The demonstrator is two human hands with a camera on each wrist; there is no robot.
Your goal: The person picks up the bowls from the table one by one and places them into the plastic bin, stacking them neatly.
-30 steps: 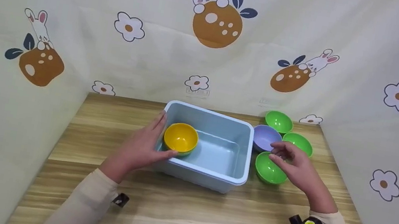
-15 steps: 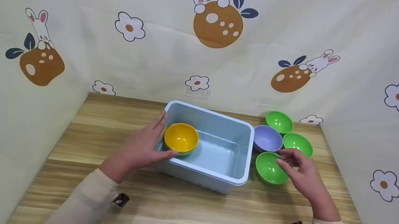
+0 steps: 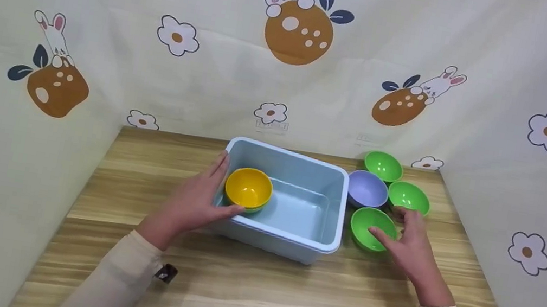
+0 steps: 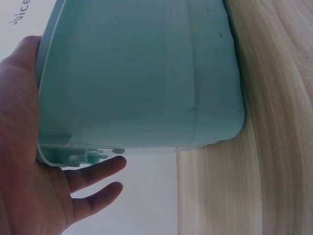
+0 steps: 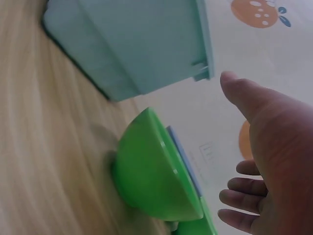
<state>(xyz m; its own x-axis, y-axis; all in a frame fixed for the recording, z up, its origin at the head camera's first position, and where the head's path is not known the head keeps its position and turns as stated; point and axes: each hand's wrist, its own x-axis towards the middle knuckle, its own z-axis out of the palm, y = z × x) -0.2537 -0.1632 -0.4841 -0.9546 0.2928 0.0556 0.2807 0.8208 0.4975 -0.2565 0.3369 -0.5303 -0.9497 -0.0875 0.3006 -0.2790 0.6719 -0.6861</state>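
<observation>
My left hand (image 3: 191,206) lies against the near left corner of a light blue bin (image 3: 269,234), thumb over the front rim and fingers along the left side. In the left wrist view, its visible fingers (image 4: 98,188) are straight beside the bin's rim. Inside the bin, at the left, a yellow bowl (image 3: 248,189) sits on a green one (image 3: 256,210). My right hand (image 3: 409,246) hovers over the right side of the nearest green bowl (image 3: 366,226), thumb and fingers spread apart. In the right wrist view, there is a gap between this hand and the bowl.
Behind the nearest green bowl are a purple bowl (image 3: 366,189), touching or close to the bin's right wall, and two more green bowls (image 3: 409,197). A wooden table (image 3: 250,298) carries everything, with patterned cloth walls (image 3: 196,86) at the back and both sides.
My right hand has drawn back from above the purple bowl toward the near green bowl's right side, and its thumb and fingers have spread. My left hand, bin and bowls have stayed put.
</observation>
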